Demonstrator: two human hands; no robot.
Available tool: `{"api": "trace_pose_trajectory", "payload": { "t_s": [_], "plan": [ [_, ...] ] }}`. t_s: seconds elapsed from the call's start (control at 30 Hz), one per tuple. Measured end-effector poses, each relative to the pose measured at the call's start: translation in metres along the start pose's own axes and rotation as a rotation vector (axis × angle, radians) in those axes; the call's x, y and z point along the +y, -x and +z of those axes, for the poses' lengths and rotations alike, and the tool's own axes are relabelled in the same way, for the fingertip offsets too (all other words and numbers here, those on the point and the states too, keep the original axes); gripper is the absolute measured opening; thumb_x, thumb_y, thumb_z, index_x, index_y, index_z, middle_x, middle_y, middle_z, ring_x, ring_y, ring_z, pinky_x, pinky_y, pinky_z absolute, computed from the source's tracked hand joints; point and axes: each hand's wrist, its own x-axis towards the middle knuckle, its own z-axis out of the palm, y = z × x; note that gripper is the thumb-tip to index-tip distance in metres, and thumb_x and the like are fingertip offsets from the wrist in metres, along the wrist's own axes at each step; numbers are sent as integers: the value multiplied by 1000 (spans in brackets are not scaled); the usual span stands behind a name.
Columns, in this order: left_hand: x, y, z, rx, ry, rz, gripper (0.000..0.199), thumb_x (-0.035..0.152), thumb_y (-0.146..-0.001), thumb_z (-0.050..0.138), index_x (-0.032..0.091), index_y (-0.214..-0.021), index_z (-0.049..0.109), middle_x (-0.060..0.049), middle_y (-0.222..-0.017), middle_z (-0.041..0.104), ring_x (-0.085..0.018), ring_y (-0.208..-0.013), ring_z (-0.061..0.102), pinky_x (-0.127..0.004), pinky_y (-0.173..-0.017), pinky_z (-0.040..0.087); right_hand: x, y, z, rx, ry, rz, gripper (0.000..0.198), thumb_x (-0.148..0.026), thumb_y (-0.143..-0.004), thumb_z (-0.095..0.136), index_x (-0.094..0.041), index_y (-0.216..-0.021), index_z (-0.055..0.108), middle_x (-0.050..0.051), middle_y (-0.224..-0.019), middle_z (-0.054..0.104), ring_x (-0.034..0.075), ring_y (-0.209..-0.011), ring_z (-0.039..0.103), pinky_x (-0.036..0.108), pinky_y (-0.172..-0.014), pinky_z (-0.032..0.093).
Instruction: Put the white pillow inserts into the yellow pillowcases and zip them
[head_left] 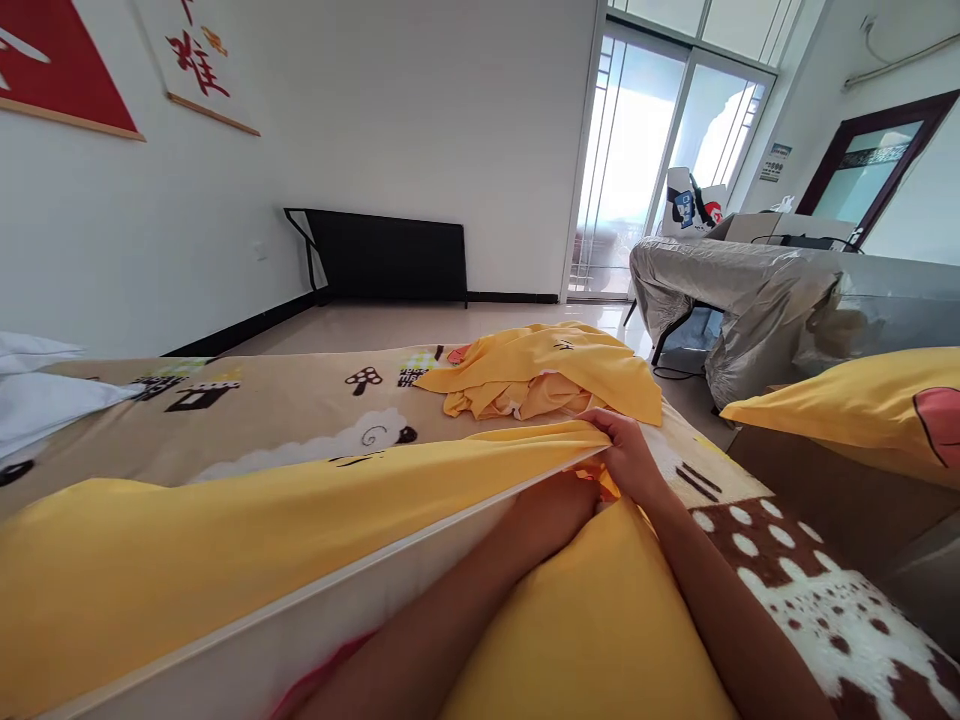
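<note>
A yellow pillowcase [285,500] spreads across the near side of the bed, its opening edge pulled out in a long slanting line with a pale inner side showing. My right hand [624,452] pinches this edge at its far right end. Just beside it, my left hand [566,508] is curled into the gathered cloth at the corner; its fingertips are hidden by the folds. My left forearm lies along the inside of the opening. More smooth yellow cloth [607,620] bulges up between my forearms. Beyond my hands lies a crumpled heap of yellow fabric [562,360].
Beneath is a patterned beige and brown bed cover [285,400]. White pillows or cloth [52,395] lie at the left edge. A yellow pillow [847,405] rests on a brown box at right. Behind stand a plastic-covered table [750,280] and a black folded panel [390,258] against the wall.
</note>
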Motion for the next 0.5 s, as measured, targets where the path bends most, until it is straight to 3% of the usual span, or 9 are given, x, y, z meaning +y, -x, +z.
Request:
{"api": "trace_pose_trajectory", "payload": {
  "t_s": [0.27,0.5],
  "plan": [
    [3,4,0,275,0,-72,29,25,-87,44,20,-114,54,-8,-119,61,-25,-116,52,-40,-103,37,7,-2,-3,33,244,-56,42,-10,-61,44,-18,-94,68,-1,-76,66,15,-74,57,23,-69,41],
    [-4,1,2,233,83,-83,32,27,-89,40,19,-117,54,-8,-123,59,-23,-115,52,-40,-106,36,6,-1,-2,36,245,-79,44,-8,-61,43,-19,-95,69,0,-82,67,15,-75,58,23,-70,41]
  ]
}}
